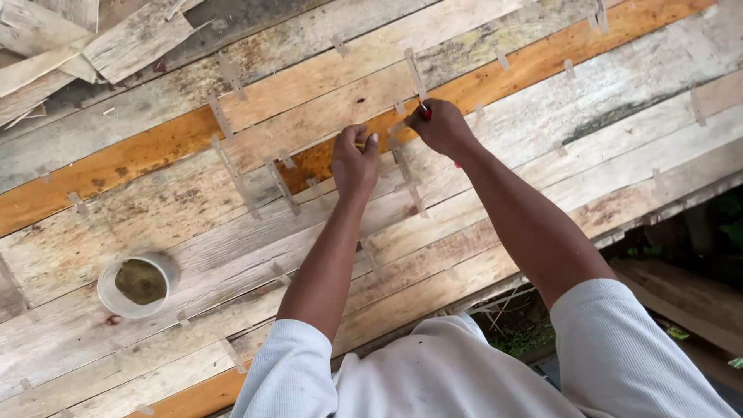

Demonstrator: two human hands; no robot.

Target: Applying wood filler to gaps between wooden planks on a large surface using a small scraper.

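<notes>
At the far left, near the top corner, some loose wood scraps (93, 39) lie in a heap on the tabletop (619, 101), which is made of long rough planks, some pale grey and some orange-brown. Lower on the left stands a small round white cup (138, 284) with a dull greenish-brown content inside (I cannot tell what it is). It is well apart from the hands.

Many thin pale strips (232, 166) lie scattered over the planks, most of them short and flat, pointing in different directions.

Toward the middle, the left hand (354, 161) is curled with the fingers bent in, and its grip pinches the near end of one thin strip (396, 133). This strip is light in colour, narrow and flat, almost the same tone as the grey planks, so its edges are hard to follow. It sits between the two hands, just above the orange plank.

Just beside it to the right, the right hand (445, 128) is closed around a small tool with a red handle (425, 113); only a little of the red shows between the fingers, and the tip meets the strip. Both forearms come from white sleeves (619, 348) at the bottom.

At the far right, below the tabletop edge, dark ground and some green plants (526, 333) are seen.
</notes>
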